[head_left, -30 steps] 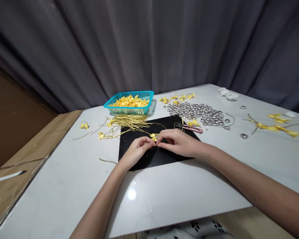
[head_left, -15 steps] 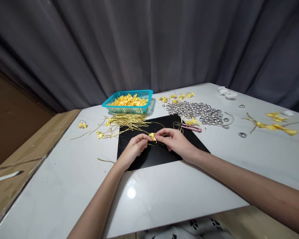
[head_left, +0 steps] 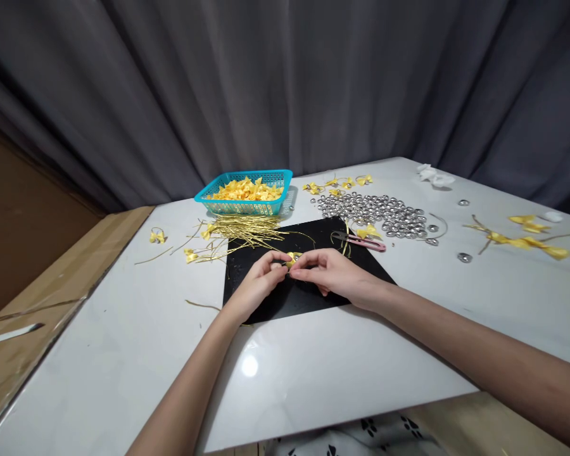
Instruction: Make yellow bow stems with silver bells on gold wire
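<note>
Partway through, by the look of it. Done so far: a few finished bows [head_left: 335, 185] along the far edge of the bench [head_left: 123, 354], with others near its left and right edges. Not yet used: a blue basket [head_left: 237, 208] heaped with plain bows toward the far left corner, a sheaf of gold wires [head_left: 247, 228] just in front of it, a spread of silver beads [head_left: 375, 212] beyond the black mat [head_left: 313, 237], and a pink cutter [head_left: 363, 242] at the mat's far right corner.

In hand: one small yellow bow [head_left: 293, 257], just above the middle of the mat. On its left side the left hand [head_left: 259, 282], palm down, grip pinched on it with thumb and forefinger. On its right side the right hand [head_left: 330, 272], grip likewise closed on it, fingertips of both nearly meeting. Both forearms stretched out from the near edge.
</note>
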The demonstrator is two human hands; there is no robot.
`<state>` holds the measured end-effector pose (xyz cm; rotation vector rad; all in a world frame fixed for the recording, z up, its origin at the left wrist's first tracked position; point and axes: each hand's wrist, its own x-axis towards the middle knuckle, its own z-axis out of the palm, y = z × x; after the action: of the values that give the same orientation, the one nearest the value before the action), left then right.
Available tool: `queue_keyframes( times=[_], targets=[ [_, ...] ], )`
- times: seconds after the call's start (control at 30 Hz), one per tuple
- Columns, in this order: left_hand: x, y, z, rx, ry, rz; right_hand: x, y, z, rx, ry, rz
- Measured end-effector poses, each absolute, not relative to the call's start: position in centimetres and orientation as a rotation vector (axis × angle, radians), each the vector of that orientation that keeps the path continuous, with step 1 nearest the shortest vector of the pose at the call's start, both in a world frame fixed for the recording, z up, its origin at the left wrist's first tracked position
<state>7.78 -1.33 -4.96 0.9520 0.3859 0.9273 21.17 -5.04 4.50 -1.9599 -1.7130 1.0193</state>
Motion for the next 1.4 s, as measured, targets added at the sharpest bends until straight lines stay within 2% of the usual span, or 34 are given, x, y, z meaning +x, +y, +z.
queue_keyframes(
  times=[0.3,0.6,1.4],
  targets=[
    [8.0,-1.2,-5.2,1.018,0.444,0.935,21.6,-4.8,5.4,-1.948,-1.814,0.924],
    [8.4,-1.1,-5.5,1.023,0.488,0.971,21.3,-4.7,4.3,-1.960,-1.588,0.811],
    [8.9,-0.8,-6.0,1.033,0.526,0.986,20.5,-4.8,4.3,-2.044,-1.469,0.879]
  ],
)
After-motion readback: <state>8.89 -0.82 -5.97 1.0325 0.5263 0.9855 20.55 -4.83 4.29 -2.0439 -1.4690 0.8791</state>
